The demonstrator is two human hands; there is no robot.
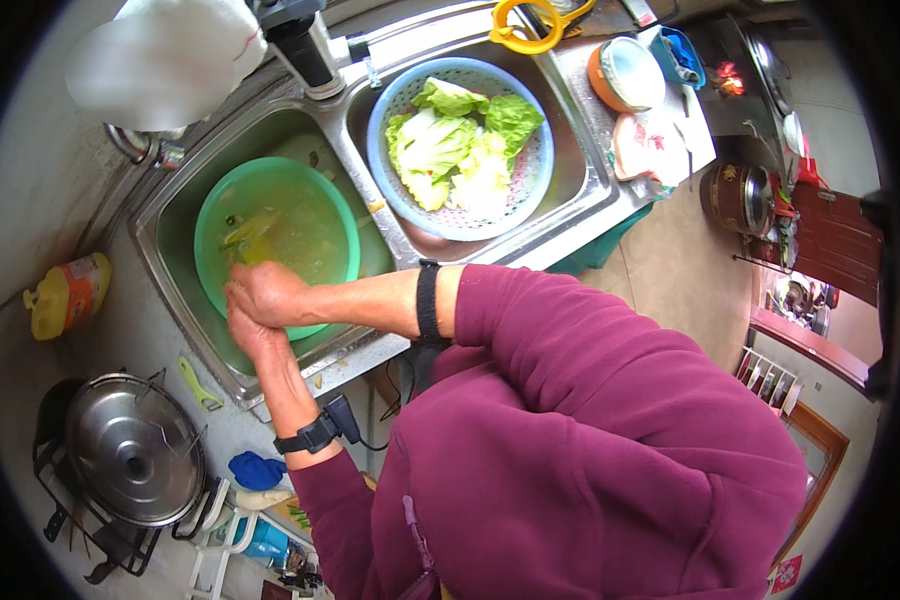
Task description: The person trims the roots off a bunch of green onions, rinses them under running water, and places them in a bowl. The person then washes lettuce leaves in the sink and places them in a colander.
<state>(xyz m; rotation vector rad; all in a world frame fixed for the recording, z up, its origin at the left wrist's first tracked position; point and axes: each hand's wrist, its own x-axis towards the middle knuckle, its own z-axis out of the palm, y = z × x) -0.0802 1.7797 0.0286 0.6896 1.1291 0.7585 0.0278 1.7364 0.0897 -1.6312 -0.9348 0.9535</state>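
Over the near left edge of a green plastic basin point(353, 255), my right hand point(270, 291) and my left hand point(253, 334) are pressed together with fingers curled. The basin sits in the left bowl of a steel double sink point(150, 247) and holds cloudy, yellowish water. A yellow-green piece, perhaps a leaf point(253, 244), shows in the water just beyond my fingers; whether either hand grips it is hidden. In the right bowl, a blue plastic colander point(381, 169) holds pale green lettuce-like leaves point(439, 146). Black straps circle both forearms.
A faucet point(311, 56) stands behind the sink divider. Left are a yellow jug point(71, 296), a green peeler point(199, 384) and a steel lid point(135, 450). At the right are an orange container point(626, 75), raw meat point(637, 146) on a white board and a flame point(730, 77).
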